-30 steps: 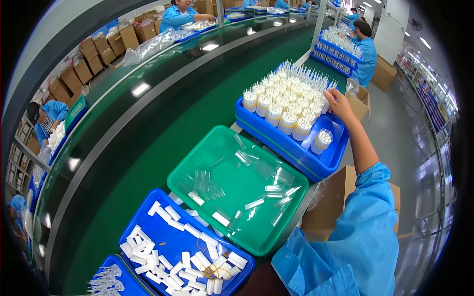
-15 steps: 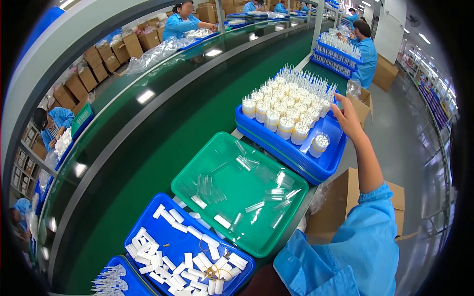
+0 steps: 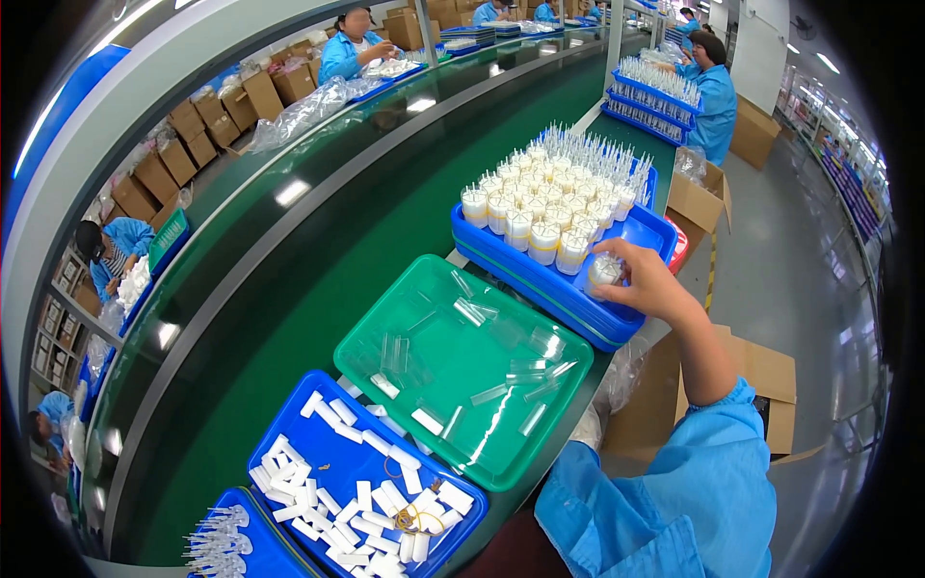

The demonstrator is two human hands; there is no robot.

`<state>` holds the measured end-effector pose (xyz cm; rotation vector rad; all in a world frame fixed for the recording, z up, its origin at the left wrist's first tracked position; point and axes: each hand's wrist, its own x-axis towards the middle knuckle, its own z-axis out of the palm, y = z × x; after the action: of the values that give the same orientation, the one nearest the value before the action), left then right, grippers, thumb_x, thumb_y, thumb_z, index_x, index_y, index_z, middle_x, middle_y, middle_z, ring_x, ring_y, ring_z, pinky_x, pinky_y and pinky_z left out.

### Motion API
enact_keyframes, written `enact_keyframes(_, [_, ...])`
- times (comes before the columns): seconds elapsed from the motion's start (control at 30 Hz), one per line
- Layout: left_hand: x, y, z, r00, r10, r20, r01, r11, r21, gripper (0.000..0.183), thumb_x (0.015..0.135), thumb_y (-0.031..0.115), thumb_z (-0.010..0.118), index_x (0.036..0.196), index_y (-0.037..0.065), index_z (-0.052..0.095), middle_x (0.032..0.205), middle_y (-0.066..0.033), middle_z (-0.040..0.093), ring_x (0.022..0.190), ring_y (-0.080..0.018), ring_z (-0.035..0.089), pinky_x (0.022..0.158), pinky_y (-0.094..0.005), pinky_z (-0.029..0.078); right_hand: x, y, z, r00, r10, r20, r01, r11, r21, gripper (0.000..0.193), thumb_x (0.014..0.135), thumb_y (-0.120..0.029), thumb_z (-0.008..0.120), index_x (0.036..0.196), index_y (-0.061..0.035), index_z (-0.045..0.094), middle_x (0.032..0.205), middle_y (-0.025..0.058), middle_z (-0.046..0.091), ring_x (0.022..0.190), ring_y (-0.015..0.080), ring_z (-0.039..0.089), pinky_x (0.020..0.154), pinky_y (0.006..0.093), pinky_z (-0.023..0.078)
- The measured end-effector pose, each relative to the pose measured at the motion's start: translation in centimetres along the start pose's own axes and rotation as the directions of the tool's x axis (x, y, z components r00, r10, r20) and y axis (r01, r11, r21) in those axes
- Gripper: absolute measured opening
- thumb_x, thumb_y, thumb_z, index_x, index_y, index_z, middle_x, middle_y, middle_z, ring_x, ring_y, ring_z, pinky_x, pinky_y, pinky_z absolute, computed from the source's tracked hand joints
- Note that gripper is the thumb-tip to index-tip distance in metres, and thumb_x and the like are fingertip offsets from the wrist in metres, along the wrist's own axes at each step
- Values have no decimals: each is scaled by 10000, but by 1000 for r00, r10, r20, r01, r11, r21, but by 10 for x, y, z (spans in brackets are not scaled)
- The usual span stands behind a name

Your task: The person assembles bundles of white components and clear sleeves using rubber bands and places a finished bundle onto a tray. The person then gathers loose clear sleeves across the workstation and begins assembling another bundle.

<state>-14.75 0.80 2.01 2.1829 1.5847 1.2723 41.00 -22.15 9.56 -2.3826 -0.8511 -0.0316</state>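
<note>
My right hand (image 3: 653, 279) reaches over the front right of a blue tray (image 3: 540, 294), its thumb and fingers closed round a lone short bundle (image 3: 605, 274) with a whitish top. Beside it in the same tray stand several rows of upright white bundles (image 3: 544, 234), some with yellowish bands. Behind these, thin clear stems (image 3: 602, 159) stick up. Nearer me, a green tray (image 3: 453, 361) holds scattered clear tubes (image 3: 469, 310) and a few white pieces. My left hand is out of the picture.
Next to the green tray, a blue tray (image 3: 328, 390) holds loose white cylinders (image 3: 318, 515) and rubber bands (image 3: 417, 520). Clear stemmed pieces (image 3: 220, 541) lie in another blue tray at lower left. A green conveyor belt (image 3: 318, 279) curves past; open cartons (image 3: 761, 385) stand at right. Co-workers sit along the line.
My right hand has come from the tray's right edge back toward me and left. Its fingers have closed on the lone bundle, which now sits slightly farther left.
</note>
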Motion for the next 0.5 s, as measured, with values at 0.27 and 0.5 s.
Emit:
enact_keyframes(0.27, [0, 3, -12, 999, 2, -54, 3, 995, 101, 612, 895, 259, 573, 1379, 30, 277, 1323, -275, 367, 1178, -395, 405, 1002, -546, 292, -7, 0, 10, 992, 113, -53, -102, 979, 177, 606, 759, -203, 764, 1271, -75, 464, 1028, 174, 600, 794, 220, 659, 694, 319, 525])
enact_keyframes(0.5, [7, 6, -14, 997, 35, -73, -23, 986, 165, 640, 890, 262, 579, 1392, 29, 257, 1338, -280, 351, 1194, -401, 389, 1010, -555, 276, -4, 17, 5, 998, 70, 3, -68, 969, 236, 856, 729, -241, 798, 1406, -91, 296, 1055, 165, 585, 786, 220, 653, 707, 322, 524])
